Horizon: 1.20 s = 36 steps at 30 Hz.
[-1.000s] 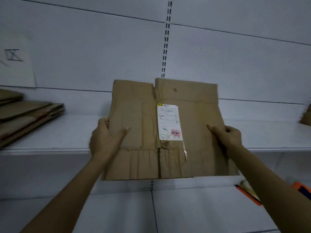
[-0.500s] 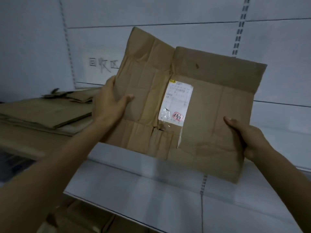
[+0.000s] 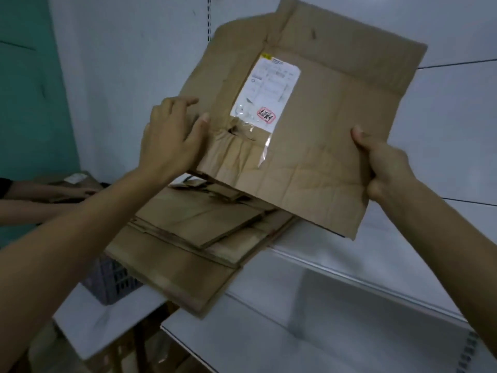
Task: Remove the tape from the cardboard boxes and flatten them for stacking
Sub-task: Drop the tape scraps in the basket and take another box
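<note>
The flattened cardboard box [image 3: 309,146] hangs in the air, tilted, just above the far end of a stack of flattened boxes [image 3: 193,238] lying on the white shelf [image 3: 336,278]. A white shipping label [image 3: 266,92] sits near its middle, with a strip of clear tape [image 3: 265,149] trailing down from it over a crumpled, torn patch. The left hand [image 3: 172,138] is closed on the box's left edge, thumb laid across the front face and fingers curled behind or over the edge. The right hand [image 3: 382,162] pinches the right edge, thumb on the front and the other fingers hidden behind the sheet.

The board looks light and thin, creased all over, so I judge it will flex and sag if held by one corner; a grip on two opposite edges, as now, keeps it flat. The surface is dry paper, not slippery, but the torn part near the tape is weak and could rip further if pulled there. It seems ready to go down on the stack.

To the far left another person's arm [image 3: 40,192] rests by a small box [image 3: 78,181], against a teal wall [image 3: 29,103]. A grey plastic crate [image 3: 110,281] sits below the stack's near left corner.
</note>
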### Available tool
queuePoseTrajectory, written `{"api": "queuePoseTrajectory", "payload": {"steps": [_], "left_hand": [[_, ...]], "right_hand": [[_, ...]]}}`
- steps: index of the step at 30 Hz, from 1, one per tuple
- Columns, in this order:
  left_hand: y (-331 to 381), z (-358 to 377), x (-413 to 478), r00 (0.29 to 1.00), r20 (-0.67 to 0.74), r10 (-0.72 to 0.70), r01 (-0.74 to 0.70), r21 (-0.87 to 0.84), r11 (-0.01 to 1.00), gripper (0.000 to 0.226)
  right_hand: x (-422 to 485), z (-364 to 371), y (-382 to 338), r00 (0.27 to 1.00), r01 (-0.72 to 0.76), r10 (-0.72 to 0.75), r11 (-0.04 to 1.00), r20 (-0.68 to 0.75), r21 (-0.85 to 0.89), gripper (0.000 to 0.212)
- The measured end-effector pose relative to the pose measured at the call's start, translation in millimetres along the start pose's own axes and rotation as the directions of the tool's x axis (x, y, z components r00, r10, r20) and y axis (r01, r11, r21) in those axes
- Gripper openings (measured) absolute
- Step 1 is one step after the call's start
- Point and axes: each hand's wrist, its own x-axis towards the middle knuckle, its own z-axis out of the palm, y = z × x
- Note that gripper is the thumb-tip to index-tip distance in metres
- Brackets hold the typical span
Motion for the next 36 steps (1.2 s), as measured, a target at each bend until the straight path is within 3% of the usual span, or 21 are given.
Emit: {"api": "queuePoseTrajectory", "payload": {"steps": [3, 6, 10, 12, 13, 15, 16, 17, 19, 21, 23, 26, 28, 31, 33, 36], "left_hand": [[-29.8, 4.8, 16.2, 0.985, -0.047, 0.166, -0.167, -0.018, 0.986, 0.046], [-75.5, 6.4, 40.1, 0.961, 0.033, 0.274, -0.274, -0.013, 0.962, 0.047], [-130.2, 30.8, 75.1, 0.951, 0.259, 0.169, -0.189, 0.054, 0.98, 0.055], [-151.1, 58.5, 76.0, 0.896, 0.431, 0.109, -0.123, 0.005, 0.992, 0.039], [-162.5, 76.9, 67.9, 0.831, 0.554, 0.052, -0.057, -0.008, 0.998, 0.036], [-184.1, 117.3, 33.5, 0.628, 0.778, -0.026, -0.047, 0.071, 0.996, 0.056], [-194.5, 135.8, 15.1, 0.518, 0.853, -0.063, -0.08, 0.122, 0.989, 0.069], [-203.4, 150.3, 2.5, 0.461, 0.88, -0.114, -0.071, 0.165, 0.984, 0.073], [-215.6, 169.0, 0.9, 0.469, 0.87, -0.153, 0.035, 0.155, 0.987, 0.066], [-218.9, 172.4, 11.6, 0.438, 0.892, -0.114, 0.004, 0.125, 0.992, 0.065], [-219.4, 176.0, 12.0, 0.41, 0.906, -0.105, -0.021, 0.124, 0.992, 0.062], [-221.8, 182.2, 2.4, 0.419, 0.9, -0.12, 0.03, 0.119, 0.992, 0.064], [-224.3, 185.0, 1.5, 0.427, 0.894, -0.136, 0.058, 0.123, 0.991, 0.065], [-225.3, 185.0, 2.1, 0.431, 0.891, -0.143, 0.054, 0.133, 0.99, 0.064], [-222.7, 185.8, -2.6, 0.427, 0.892, -0.151, 0.034, 0.151, 0.988, 0.063], [-222.7, 186.3, 2.0, 0.426, 0.891, -0.158, 0.029, 0.161, 0.987, 0.062]], "right_hand": [[25.6, 57.3, 9.6, 0.998, 0.04, -0.04, 0.999, 0.047, -0.015, 0.051], [54.9, 106.5, 33.3, 0.996, 0.024, -0.021, 0.999, 0.086, -0.027, 0.048], [93.5, 143.1, 83.0, 0.993, -0.089, 0.089, 0.996, 0.082, -0.008, 0.034], [105.1, 143.3, 125.9, 0.989, -0.146, 0.148, 0.985, 0.019, -0.097, 0.036], [107.8, 138.6, 149.8, 0.988, -0.156, 0.15, 0.963, -0.043, -0.221, 0.037], [106.5, 120.2, 191.0, 0.993, -0.094, 0.033, 0.81, -0.115, -0.579, 0.041], [105.7, 110.9, 204.4, 0.994, -0.03, -0.06, 0.678, -0.096, -0.735, 0.046], [105.7, 103.1, 211.4, 0.989, 0.038, -0.139, 0.536, -0.043, -0.843, 0.056], [110.7, 98.8, 207.2, 0.951, 0.185, -0.288, 0.25, 0.109, -0.95, 0.072], [121.3, 114.6, 191.5, 0.894, 0.292, -0.362, 0.019, 0.266, -0.956, 0.068], [135.9, 143.3, 179.4, 0.868, 0.382, -0.302, -0.1, 0.393, -0.919, 0.058], [166.1, 194.0, 154.4, 0.848, 0.507, -0.156, -0.039, 0.506, -0.861, 0.039], [184.9, 218.0, 152.6, 0.838, 0.539, -0.036, -0.09, 0.544, -0.837, 0.036], [200.2, 214.3, 196.6, 0.9, 0.433, 0.151, -0.179, 0.41, -0.884, 0.052], [197.0, 192.6, 238.1, 0.902, 0.373, 0.302, -0.182, 0.31, -0.91, 0.063], [208.7, 178.6, 254.8, 0.894, 0.366, 0.328, -0.144, 0.305, -0.919, 0.069]]}}
